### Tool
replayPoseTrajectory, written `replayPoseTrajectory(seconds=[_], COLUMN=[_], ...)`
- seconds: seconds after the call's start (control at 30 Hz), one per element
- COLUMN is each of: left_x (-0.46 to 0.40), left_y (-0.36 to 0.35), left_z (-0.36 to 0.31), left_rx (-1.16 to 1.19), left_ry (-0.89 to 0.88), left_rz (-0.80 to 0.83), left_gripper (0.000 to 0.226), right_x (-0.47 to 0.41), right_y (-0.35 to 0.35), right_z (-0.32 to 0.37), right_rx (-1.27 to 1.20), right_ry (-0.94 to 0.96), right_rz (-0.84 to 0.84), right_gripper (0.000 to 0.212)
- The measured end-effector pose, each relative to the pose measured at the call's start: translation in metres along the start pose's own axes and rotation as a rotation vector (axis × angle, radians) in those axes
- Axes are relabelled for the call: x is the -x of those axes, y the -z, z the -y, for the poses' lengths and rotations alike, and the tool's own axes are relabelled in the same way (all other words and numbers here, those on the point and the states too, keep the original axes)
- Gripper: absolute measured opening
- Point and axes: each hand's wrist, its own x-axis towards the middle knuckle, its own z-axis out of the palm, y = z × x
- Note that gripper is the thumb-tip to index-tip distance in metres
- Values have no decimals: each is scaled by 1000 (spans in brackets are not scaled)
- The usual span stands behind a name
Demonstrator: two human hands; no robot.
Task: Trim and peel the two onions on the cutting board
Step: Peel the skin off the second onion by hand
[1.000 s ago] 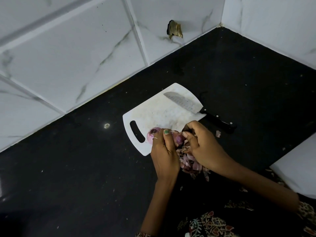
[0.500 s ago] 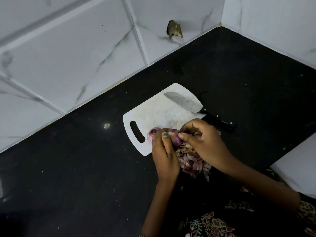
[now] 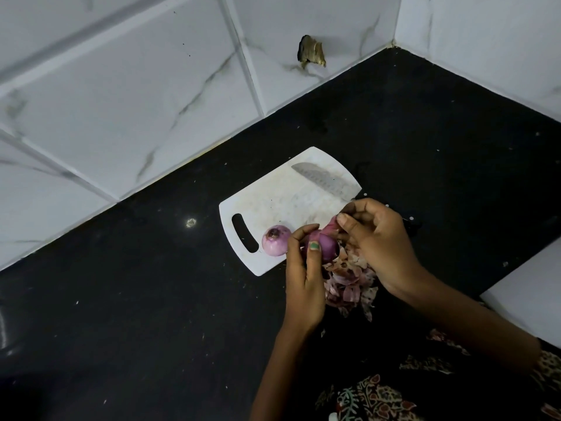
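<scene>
At the bottom right of the frame, a patterned garment (image 3: 376, 399) edges into view, and two bare forearms reach up from there toward the centre. The left hand (image 3: 305, 287) is curled closed around a purple onion (image 3: 326, 247), its thumb with a green-painted nail pressed across the front of it, holding it just above the near edge of the board. The right hand (image 3: 381, 241) is closed in a pinch, thumb and fingers gripping a pinkish strip of skin (image 3: 332, 227) that is lifted off the top of the held onion and is attached to it at the lower end. Below and between the hands, a heap of peels (image 3: 349, 284) lies on the black counter (image 3: 136, 314), just off the board's near right corner. A second onion (image 3: 274, 240), paler and pinkish with a dark trimmed end facing up, sits on the white board (image 3: 273, 202) near its slotted handle, just left of the left hand. Farther back, a knife (image 3: 326, 180) lies with its dimpled blade on the board's right side, tip toward the upper left; its dark handle runs off the board behind the right hand and is mostly hidden. Beyond the counter, white marbled wall tiles (image 3: 121, 86) fill the upper left and upper right, with a chipped brown hole (image 3: 311, 54) in one tile near top centre.
</scene>
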Motion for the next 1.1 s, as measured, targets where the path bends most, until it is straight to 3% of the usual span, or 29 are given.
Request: replayPoseTrajectory(seconds=[0.27, 0.33, 0.43, 0.53, 0.6, 0.73, 0.9, 1.0, 1.1], left_x=[-4, -5, -6, -7, -8, -8, -7, -8, -10], left_y=[3, 1, 1, 3, 5, 10, 10, 6, 8], left_z=[-14, -15, -17, -20, -20, -21, -28, -29, -28], left_rx=[413, 508, 567, 604, 663, 806, 953, 918, 994], left_ry=[260, 306, 325, 321, 308, 315, 347, 360, 361], left_rz=[4, -22, -26, -37, -25, -21, -21, -18, 21], left_gripper=[23, 36, 40, 46, 40, 44, 35, 35, 44], right_x=[-3, -2, 0, 3, 5, 5, 6, 9, 13], right_y=[-1, -1, 1, 7, 8, 7, 5, 3, 1], right_z=[4, 5, 5, 3, 2, -5, -4, -3, -2], right_rx=[-239, -227, -156, 116, 310, 395, 505, 528, 433], right_ry=[-156, -133, -61, 77, 202, 407, 617, 672, 587], right_rz=[-70, -58, 13, 195, 270, 224, 215, 220, 205], right_gripper=[9, 8, 3, 29, 28, 10, 9, 7, 5])
